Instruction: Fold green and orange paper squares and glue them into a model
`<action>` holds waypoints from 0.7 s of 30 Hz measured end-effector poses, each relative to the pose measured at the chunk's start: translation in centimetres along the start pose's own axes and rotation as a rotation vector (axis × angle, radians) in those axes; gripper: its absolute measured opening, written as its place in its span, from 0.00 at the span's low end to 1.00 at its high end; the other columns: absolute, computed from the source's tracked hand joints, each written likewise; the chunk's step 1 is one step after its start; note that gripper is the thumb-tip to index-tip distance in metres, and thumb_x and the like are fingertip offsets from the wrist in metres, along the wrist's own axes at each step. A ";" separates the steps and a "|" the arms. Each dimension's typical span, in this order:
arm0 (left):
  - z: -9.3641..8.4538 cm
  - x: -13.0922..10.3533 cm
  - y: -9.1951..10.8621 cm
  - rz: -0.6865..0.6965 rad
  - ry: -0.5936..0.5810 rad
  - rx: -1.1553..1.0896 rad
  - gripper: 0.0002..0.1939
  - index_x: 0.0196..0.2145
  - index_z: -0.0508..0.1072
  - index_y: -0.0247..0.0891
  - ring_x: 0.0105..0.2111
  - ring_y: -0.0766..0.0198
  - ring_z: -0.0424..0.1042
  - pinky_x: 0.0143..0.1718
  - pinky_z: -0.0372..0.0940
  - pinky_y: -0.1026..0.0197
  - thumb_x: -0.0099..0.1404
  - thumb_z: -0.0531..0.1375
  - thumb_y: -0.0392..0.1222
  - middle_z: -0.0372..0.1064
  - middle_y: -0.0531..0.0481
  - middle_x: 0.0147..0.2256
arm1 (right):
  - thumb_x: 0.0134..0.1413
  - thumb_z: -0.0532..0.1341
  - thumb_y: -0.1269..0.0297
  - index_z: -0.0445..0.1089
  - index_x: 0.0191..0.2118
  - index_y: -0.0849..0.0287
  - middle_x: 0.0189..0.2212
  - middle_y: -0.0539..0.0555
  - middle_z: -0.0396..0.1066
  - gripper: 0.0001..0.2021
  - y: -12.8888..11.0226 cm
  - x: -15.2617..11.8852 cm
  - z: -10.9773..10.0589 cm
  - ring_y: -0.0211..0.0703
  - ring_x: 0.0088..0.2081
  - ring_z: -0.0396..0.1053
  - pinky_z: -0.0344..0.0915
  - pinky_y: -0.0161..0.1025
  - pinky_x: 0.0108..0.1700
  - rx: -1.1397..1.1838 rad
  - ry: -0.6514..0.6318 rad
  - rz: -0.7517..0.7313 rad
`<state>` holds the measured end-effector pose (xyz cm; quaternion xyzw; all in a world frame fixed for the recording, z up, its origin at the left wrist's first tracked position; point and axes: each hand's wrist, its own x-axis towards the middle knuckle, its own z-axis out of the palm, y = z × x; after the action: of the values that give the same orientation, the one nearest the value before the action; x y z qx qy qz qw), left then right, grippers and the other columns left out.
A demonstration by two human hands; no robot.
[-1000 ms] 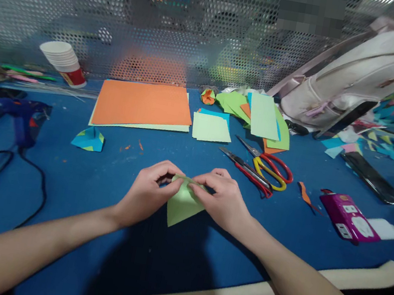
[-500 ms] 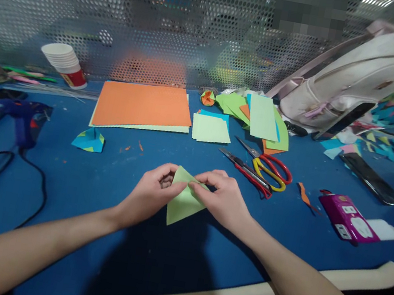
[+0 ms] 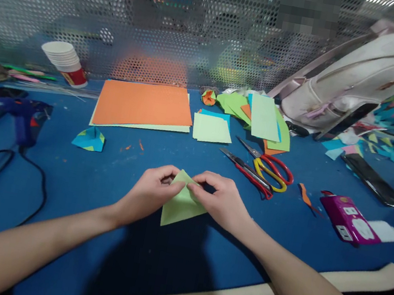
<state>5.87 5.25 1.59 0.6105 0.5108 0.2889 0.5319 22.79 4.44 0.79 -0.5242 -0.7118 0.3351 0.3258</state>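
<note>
A sheet of light green paper (image 3: 180,208) is pinched between my two hands, just above the blue table (image 3: 96,201). My left hand (image 3: 153,188) is closed on its left edge, thumb on top and fingers curled behind. On the other side my right hand (image 3: 222,198) grips the right part, its thumb nearly meeting the left thumb near the upper middle. One corner of the paper points up between the hands, another down to the left. The fingertips behind the paper are hidden.
Scissors (image 3: 272,173) and a red-handled cutting tool (image 3: 249,174) lie right of my hands. Orange sheets (image 3: 145,107) and small pale green sheets (image 3: 211,128) lie behind. At left are a folded blue paper piece (image 3: 89,139) and a glue gun (image 3: 26,120); at right, a purple box (image 3: 350,219).
The green paper has turned slightly, its lower corner shifting left. Both hands keep their pinch on it, with only small thumb and finger movements.
</note>
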 end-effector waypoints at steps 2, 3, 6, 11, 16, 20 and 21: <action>-0.1 0.1 -0.1 -0.013 -0.021 -0.053 0.07 0.31 0.70 0.35 0.27 0.69 0.62 0.28 0.58 0.67 0.56 0.56 0.40 0.66 0.55 0.27 | 0.51 0.59 0.68 0.71 0.27 0.59 0.25 0.50 0.70 0.05 0.0 0.0 -0.1 0.37 0.28 0.65 0.58 0.33 0.31 0.039 0.007 0.022; -0.1 0.1 -0.2 -0.016 -0.022 -0.059 0.07 0.31 0.70 0.35 0.27 0.69 0.62 0.28 0.58 0.67 0.57 0.56 0.41 0.65 0.55 0.27 | 0.51 0.59 0.68 0.70 0.27 0.59 0.25 0.50 0.70 0.05 -0.1 0.1 -0.1 0.36 0.28 0.65 0.58 0.33 0.31 0.053 0.007 0.033; -0.2 0.1 -0.3 -0.020 -0.015 -0.010 0.06 0.28 0.69 0.35 0.25 0.70 0.59 0.26 0.55 0.67 0.57 0.55 0.41 0.62 0.56 0.24 | 0.50 0.59 0.68 0.70 0.27 0.60 0.25 0.49 0.69 0.05 -0.1 0.1 0.0 0.36 0.28 0.64 0.59 0.33 0.31 0.064 -0.005 0.031; -0.3 0.1 -0.4 -0.013 -0.027 0.076 0.06 0.27 0.68 0.35 0.23 0.70 0.56 0.24 0.52 0.67 0.57 0.55 0.40 0.58 0.58 0.22 | 0.49 0.59 0.70 0.70 0.28 0.60 0.24 0.49 0.67 0.02 -0.1 0.1 0.1 0.35 0.28 0.62 0.58 0.33 0.31 0.048 -0.026 -0.004; -0.5 0.2 -0.5 -0.030 -0.070 0.052 0.07 0.28 0.69 0.35 0.24 0.70 0.57 0.25 0.52 0.67 0.57 0.55 0.41 0.60 0.57 0.23 | 0.49 0.59 0.72 0.70 0.28 0.60 0.25 0.48 0.67 0.04 0.0 0.1 0.0 0.34 0.28 0.62 0.57 0.32 0.31 0.062 -0.035 -0.013; -0.8 0.2 -0.4 -0.056 -0.077 -0.035 0.07 0.29 0.70 0.35 0.25 0.69 0.60 0.27 0.55 0.66 0.57 0.56 0.41 0.63 0.55 0.24 | 0.49 0.59 0.73 0.70 0.30 0.60 0.27 0.49 0.69 0.03 -0.1 0.1 -0.2 0.35 0.29 0.63 0.59 0.32 0.31 0.100 -0.027 -0.032; -0.8 0.2 -0.4 -0.056 -0.073 -0.048 0.07 0.29 0.71 0.35 0.26 0.69 0.61 0.27 0.55 0.66 0.57 0.56 0.40 0.64 0.55 0.24 | 0.49 0.59 0.73 0.70 0.30 0.59 0.27 0.49 0.69 0.04 -0.1 0.1 -0.2 0.34 0.29 0.63 0.59 0.32 0.31 0.105 -0.025 -0.039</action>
<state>5.11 5.68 1.42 0.5932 0.5008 0.2634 0.5727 22.89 4.54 0.97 -0.4885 -0.7072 0.3721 0.3505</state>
